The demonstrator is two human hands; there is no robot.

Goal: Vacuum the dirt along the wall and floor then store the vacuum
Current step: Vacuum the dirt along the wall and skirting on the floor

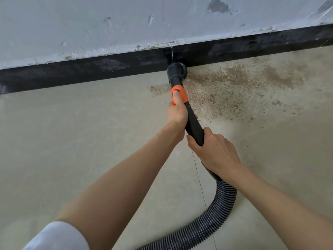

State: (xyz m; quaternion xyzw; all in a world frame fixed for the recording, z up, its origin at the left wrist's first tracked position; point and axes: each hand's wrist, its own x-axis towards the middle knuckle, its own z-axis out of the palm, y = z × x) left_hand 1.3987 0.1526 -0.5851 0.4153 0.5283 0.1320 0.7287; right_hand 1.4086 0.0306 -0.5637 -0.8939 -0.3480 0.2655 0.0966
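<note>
— White sleeve (59, 235) is seen closest, on the left forearm, and beside it the ribbed hose (216, 219) is curved across the floor (90, 141). How is the vacuum held?

— The black wand (193, 123) is grasped by both hands. The left hand (177, 112) is wrapped around it higher up, with the thumb laid on the orange collar (180, 94). The right hand (214, 150) is clenched around the lower end, where the hose is joined.

— Where is the working end?

— The round brush head (176, 69) is placed ahead of the hands, at the foot of the black baseboard (90, 71); whether it is touching the board cannot be told. The long axis of the wand is directed away from the body toward the wall (108, 24), slightly to the left.

— And the dirt?

— The brown dirt (234, 87) is spread mostly to the right of the head, along the baseboard and out over the floor. A small patch is left just on the other side of the wand.

— Which hand is nearer to it?

— The left hand is nearer to the head, so the sweep is probably steered by it. It is judged that the head must be moved rightward, across the axis of the wand.
</note>
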